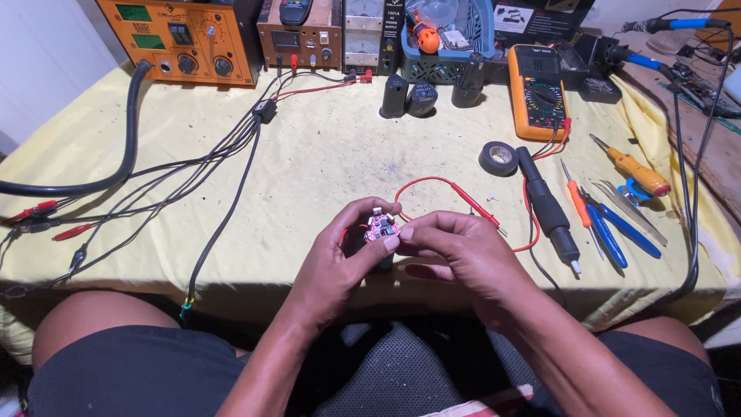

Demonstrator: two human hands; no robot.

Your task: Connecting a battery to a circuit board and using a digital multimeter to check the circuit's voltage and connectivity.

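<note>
Two bare hands meet over the near edge of the tabletop (324, 166), which is draped in a yellow cloth, and between them sits a small pink-red circuit board (381, 228) with tiny components on its face. The left hand (340, 259) cradles the board from below and from the side, its fingers (361, 212) curled around it, thumb tip pressed against the lower edge. The right hand (455, 247) comes in from the other side, thumb and forefinger pinched together on the board's right edge. A thin red wire (421, 181) loops away from the board toward a red test probe (478, 207) lying just beyond the right hand. Farther right lie a black soldering iron handle (546, 205), a roll of black tape (498, 158), blue-handled pliers (617, 232) and an orange screwdriver (637, 174). An orange multimeter (538, 91) rests behind them, well apart from the hands.
</note>
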